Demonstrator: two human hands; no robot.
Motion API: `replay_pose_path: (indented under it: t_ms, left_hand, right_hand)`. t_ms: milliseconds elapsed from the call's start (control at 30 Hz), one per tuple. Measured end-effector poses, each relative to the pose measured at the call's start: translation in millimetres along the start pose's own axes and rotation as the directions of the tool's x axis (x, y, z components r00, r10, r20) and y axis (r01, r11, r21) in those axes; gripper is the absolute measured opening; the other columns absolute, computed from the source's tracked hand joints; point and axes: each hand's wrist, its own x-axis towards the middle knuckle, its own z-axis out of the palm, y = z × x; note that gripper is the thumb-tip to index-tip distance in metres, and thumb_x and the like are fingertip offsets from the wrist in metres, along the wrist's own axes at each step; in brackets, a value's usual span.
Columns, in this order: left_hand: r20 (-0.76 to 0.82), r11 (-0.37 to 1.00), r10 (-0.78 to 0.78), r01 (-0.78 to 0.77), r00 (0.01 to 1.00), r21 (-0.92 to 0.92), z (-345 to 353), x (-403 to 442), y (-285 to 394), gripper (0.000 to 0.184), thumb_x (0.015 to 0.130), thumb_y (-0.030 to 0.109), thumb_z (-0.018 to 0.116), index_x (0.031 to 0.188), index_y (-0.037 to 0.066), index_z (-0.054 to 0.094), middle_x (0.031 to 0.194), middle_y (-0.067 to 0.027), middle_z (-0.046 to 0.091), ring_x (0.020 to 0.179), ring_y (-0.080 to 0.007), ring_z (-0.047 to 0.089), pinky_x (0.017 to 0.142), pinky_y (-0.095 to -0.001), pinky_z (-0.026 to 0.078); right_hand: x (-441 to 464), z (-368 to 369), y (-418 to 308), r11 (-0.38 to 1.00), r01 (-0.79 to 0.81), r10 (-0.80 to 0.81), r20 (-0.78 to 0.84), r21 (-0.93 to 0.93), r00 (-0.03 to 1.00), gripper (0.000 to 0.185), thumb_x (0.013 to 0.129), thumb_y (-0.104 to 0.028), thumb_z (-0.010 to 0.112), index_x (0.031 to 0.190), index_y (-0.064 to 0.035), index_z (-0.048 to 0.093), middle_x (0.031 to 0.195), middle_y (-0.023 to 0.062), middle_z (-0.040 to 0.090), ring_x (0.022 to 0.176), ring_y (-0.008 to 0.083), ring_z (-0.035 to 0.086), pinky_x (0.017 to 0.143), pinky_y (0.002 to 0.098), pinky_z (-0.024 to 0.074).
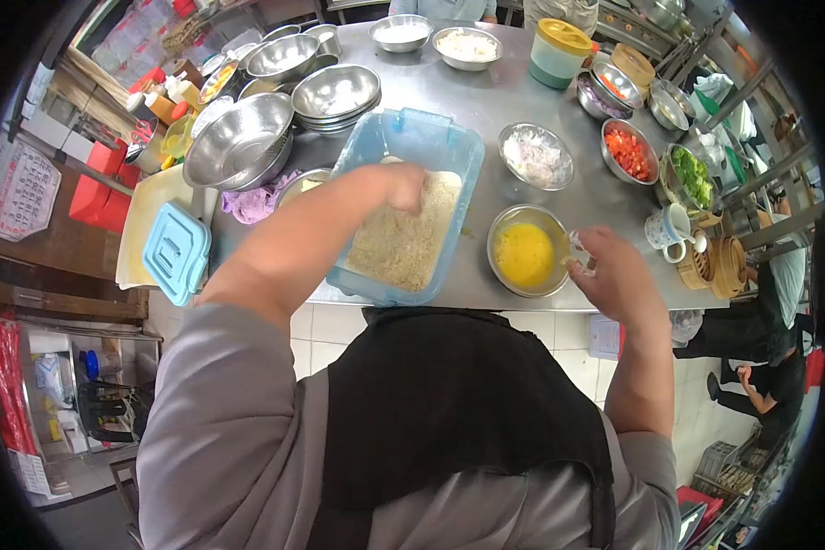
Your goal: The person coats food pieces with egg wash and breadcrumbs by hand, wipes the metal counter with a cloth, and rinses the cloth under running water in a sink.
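Observation:
My left hand point(407, 188) is inside a light blue plastic tub point(467, 156), just over the pale breadcrumbs point(390, 247). Its fingers curl downward, and whatever they may hold is hidden. At the right rim of a steel bowl point(495, 270) of beaten egg point(525, 255) is my right hand point(605, 270). Its fingers are bent but apart, with whitish coating on the tips and nothing visible between them. Behind the egg stands another steel bowl point(564, 179) holding white, floury pieces point(536, 158).
Stacked steel bowls point(238, 137) stand left of the tub, near a purple cloth point(252, 200) and a blue lid point(176, 249). Diced red peppers point(628, 154), chopped greens point(692, 177) and a mug point(666, 229) line the right. Other people point(761, 394) stand nearby.

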Motion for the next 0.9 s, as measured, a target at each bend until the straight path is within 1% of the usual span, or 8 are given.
replay_pose_path:
  t_ms: [100,200,300,400,600,700,833,900]
  left_hand:
    - [0.165,0.99,-0.12,0.106,0.979,0.092,-8,0,9,0.065,0.076,0.03,0.077,0.129,-0.004,0.059,0.124,-0.0235,0.063,0.116,-0.0343,0.061,0.096,-0.0425,0.05]
    - [0.074,0.991,-0.128,0.124,0.989,0.057,1,3,-3,0.064,0.074,0.029,0.077,0.128,-0.003,0.06,0.122,-0.0232,0.065,0.114,-0.0353,0.063,0.095,-0.0416,0.05]
    - [0.032,0.988,-0.143,0.144,0.989,-0.046,-1,-11,-3,0.061,0.074,0.026,0.076,0.126,-0.001,0.062,0.12,-0.0232,0.065,0.111,-0.0363,0.063,0.094,-0.0405,0.051]
    - [-0.099,0.997,-0.065,0.059,0.993,-0.055,-4,-33,0,0.055,0.075,0.024,0.074,0.124,0.0,0.063,0.117,-0.023,0.066,0.11,-0.0362,0.064,0.094,-0.0401,0.051]
    - [-0.202,1.0,0.009,-0.005,0.979,0.019,-37,-77,27,0.048,0.076,0.02,0.072,0.12,0.002,0.065,0.111,-0.0223,0.068,0.107,-0.0357,0.064,0.092,-0.0417,0.051]
    - [-0.241,1.0,0.028,-0.031,0.97,-0.006,-55,-96,33,0.042,0.076,0.019,0.072,0.114,0.002,0.066,0.104,-0.0215,0.069,0.099,-0.0356,0.066,0.087,-0.0415,0.052]
    - [-0.307,0.991,0.02,-0.059,0.952,-0.12,-80,-131,25,0.036,0.075,0.02,0.075,0.106,0.002,0.069,0.097,-0.0191,0.071,0.092,-0.0347,0.068,0.083,-0.041,0.052]
    - [-0.383,0.98,0.018,-0.092,0.924,-0.176,-89,-155,12,0.036,0.076,0.021,0.073,0.106,0.002,0.068,0.091,-0.0197,0.07,0.088,-0.0338,0.068,0.079,-0.0404,0.052]
  right_hand:
    - [-1,0,0,1.0,0.004,-0.004,0.003,-0.006,1.0,0.035,0.086,-0.021,0.068,0.116,-0.0029,0.063,0.11,0.0184,0.065,0.1,0.0394,0.062,0.088,0.0453,0.0499]
    - [-1,-1,0,1.0,-0.002,0.002,0.017,-0.026,1.0,0.035,0.087,-0.021,0.068,0.116,-0.0031,0.063,0.11,0.0181,0.065,0.1,0.0393,0.062,0.087,0.0453,0.05]
    - [-1,0,0,0.998,0.018,-0.017,0.014,-0.053,1.0,0.034,0.087,-0.022,0.068,0.115,-0.0034,0.063,0.11,0.0179,0.065,0.1,0.0393,0.062,0.087,0.0455,0.0499]
    - [0,-1,-1,0.998,0.039,-0.039,0.017,-0.048,0.999,0.034,0.087,-0.022,0.068,0.115,-0.0036,0.063,0.109,0.0175,0.065,0.1,0.0396,0.061,0.086,0.0461,0.0497]
    - [8,-2,-4,0.997,0.046,-0.043,0.041,-0.064,0.998,0.034,0.087,-0.024,0.068,0.114,-0.0041,0.063,0.108,0.0174,0.064,0.099,0.0403,0.061,0.086,0.0472,0.0493]
    - [11,0,-4,0.996,0.041,-0.039,0.037,-0.08,0.999,0.034,0.086,-0.024,0.068,0.113,-0.0042,0.063,0.107,0.0177,0.064,0.099,0.0403,0.061,0.086,0.0473,0.0492]
    - [18,-1,-9,0.997,0.034,-0.03,0.046,-0.074,0.998,0.034,0.085,-0.022,0.069,0.112,-0.003,0.063,0.107,0.0183,0.064,0.098,0.0403,0.061,0.084,0.0471,0.0495]
    - [23,-1,-12,0.996,0.037,-0.033,0.053,-0.081,0.998,0.034,0.084,-0.019,0.07,0.112,-0.002,0.063,0.106,0.0183,0.064,0.09,0.0381,0.063,0.08,0.0451,0.0506]
